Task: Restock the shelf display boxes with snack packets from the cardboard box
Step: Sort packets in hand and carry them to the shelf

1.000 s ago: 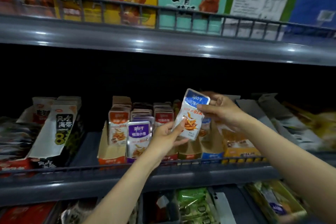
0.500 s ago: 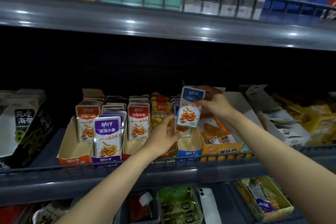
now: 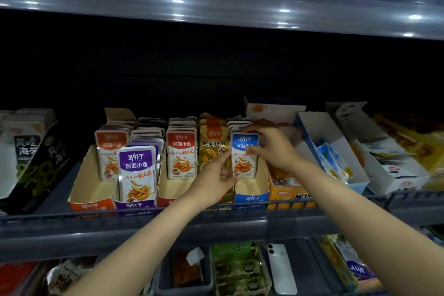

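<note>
A blue-topped snack packet (image 3: 243, 158) stands upright at the front of the row inside the blue display box (image 3: 251, 197) on the middle shelf. My right hand (image 3: 271, 149) pinches its upper right edge, thumb on the front and fingers over the top. My left hand (image 3: 216, 178) touches its lower left edge with the fingers loosely curled. To the left stand the yellow row (image 3: 212, 149), the red box (image 3: 180, 158), the purple box (image 3: 137, 173) and the orange box (image 3: 93, 190), each with upright packets. The cardboard supply box is out of sight.
A wire rail (image 3: 216, 210) runs along the shelf front. An orange-yellow box (image 3: 288, 194) and open white-blue boxes (image 3: 336, 151) sit to the right, seaweed packs (image 3: 28, 151) to the left. A metal shelf (image 3: 216, 7) hangs overhead. A white phone (image 3: 280, 269) lies on the shelf below.
The blue packet went from being held tilted in the air down into the blue display box, now upright at the row's front. Both hands moved with it; the view shifted closer.
</note>
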`<state>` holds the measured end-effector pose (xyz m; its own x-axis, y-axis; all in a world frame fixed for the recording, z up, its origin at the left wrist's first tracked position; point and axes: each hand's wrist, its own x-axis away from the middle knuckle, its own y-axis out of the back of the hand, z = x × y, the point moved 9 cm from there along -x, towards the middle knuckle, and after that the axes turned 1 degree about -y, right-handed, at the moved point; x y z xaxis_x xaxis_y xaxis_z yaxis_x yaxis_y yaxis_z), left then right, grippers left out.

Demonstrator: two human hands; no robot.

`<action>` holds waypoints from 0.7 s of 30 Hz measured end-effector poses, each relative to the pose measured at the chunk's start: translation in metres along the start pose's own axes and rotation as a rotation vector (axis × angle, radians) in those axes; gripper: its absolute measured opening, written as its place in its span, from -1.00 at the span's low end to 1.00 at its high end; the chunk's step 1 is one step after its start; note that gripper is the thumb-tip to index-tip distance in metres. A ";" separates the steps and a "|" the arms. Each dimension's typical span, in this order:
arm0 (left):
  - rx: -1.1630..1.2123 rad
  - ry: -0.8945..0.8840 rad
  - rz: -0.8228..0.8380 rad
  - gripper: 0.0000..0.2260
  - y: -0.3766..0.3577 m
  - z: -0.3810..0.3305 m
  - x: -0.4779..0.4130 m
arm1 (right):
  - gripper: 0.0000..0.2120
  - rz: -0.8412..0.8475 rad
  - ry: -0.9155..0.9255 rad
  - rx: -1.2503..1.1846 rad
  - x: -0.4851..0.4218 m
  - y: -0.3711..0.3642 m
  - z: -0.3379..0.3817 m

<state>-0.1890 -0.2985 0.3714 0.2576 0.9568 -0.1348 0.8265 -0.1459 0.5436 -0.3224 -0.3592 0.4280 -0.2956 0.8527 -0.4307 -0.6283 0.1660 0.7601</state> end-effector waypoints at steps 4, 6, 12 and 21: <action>0.008 0.003 0.001 -0.36 0.000 0.000 0.000 | -0.54 0.003 -0.020 -0.017 0.005 -0.003 -0.007; 0.011 0.009 0.003 -0.37 0.000 -0.001 0.000 | -0.52 -0.008 -0.048 0.022 0.007 -0.002 -0.008; -0.006 0.022 -0.031 -0.38 0.005 -0.004 0.005 | -0.42 -0.029 -0.112 0.108 0.024 0.010 0.001; -0.170 -0.098 -0.184 -0.37 0.051 -0.017 0.050 | -0.47 0.011 -0.110 0.098 0.066 0.032 0.046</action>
<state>-0.1423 -0.2536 0.4069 0.1647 0.9333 -0.3192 0.7700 0.0806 0.6329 -0.3294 -0.2746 0.4460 -0.2178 0.9032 -0.3699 -0.5504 0.1993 0.8108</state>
